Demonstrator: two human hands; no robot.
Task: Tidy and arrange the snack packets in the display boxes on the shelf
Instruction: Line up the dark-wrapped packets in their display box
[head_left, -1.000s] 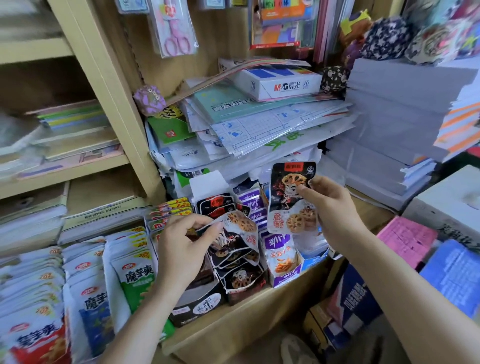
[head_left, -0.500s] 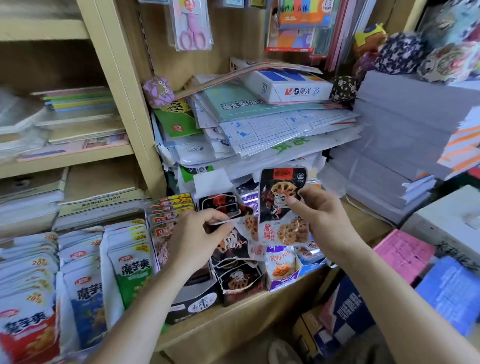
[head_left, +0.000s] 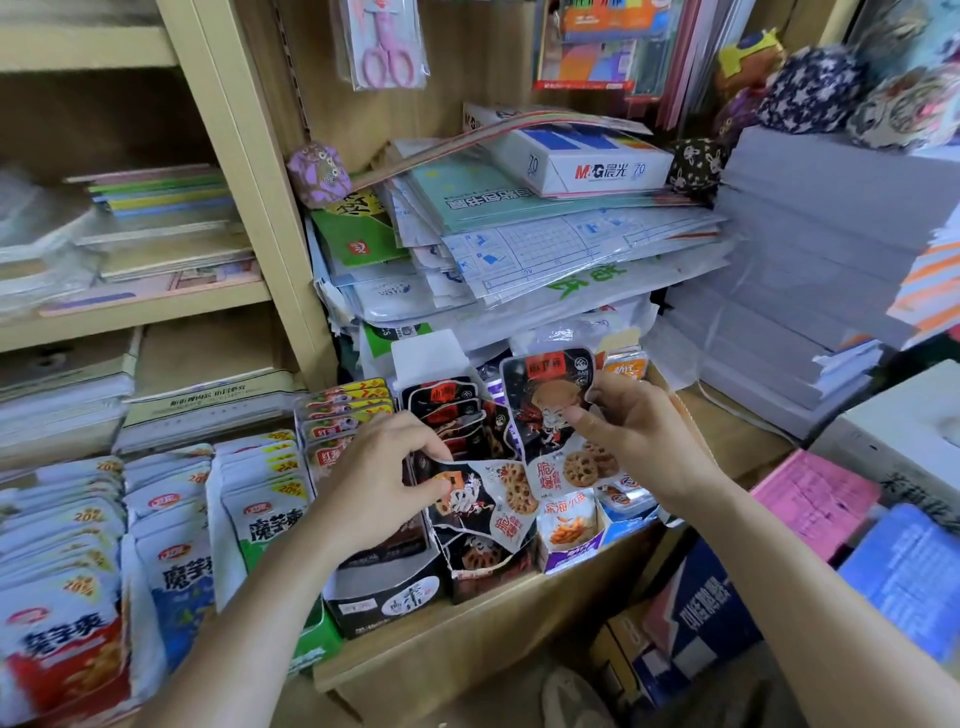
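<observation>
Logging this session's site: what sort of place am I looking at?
Likely a small stationery shop that also sells snacks: packaged pink scissors hang above an M&G paper box, and snack packets stand in display boxes on the shelf.

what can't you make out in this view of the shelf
- Head view: contents of the black display box, under the left hand gripping a tilted packet.
- Head view: right edge of the lotus-root packet, behind the right hand.
- Head view: leftmost white packets, cut off by the frame edge.

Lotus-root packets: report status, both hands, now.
Left hand pinches a tilted packet over the torn display box. Right hand holds a second packet upright beside it. Paper pile crowds close behind the box.
</observation>
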